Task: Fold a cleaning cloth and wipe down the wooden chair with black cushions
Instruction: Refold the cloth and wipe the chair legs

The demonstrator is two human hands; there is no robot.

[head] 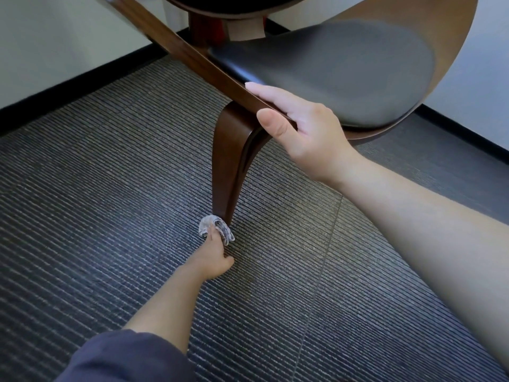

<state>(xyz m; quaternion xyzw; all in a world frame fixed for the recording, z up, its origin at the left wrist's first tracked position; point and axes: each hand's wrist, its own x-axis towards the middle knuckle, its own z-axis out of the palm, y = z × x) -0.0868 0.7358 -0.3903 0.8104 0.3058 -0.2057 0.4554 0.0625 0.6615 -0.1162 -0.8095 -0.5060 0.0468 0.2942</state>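
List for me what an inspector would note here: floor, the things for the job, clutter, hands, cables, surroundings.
Surface: grey ribbed carpet, with a thin seam running across it.
Job's things: wooden chair with black seat cushion; bunched grey cloth against the foot of the curved leg.
Clutter: nothing seen.
Hands: left hand pinches the cloth; right hand grips the chair's wooden edge.
Cables: nothing seen.
Surroundings: pale walls with black baseboard.
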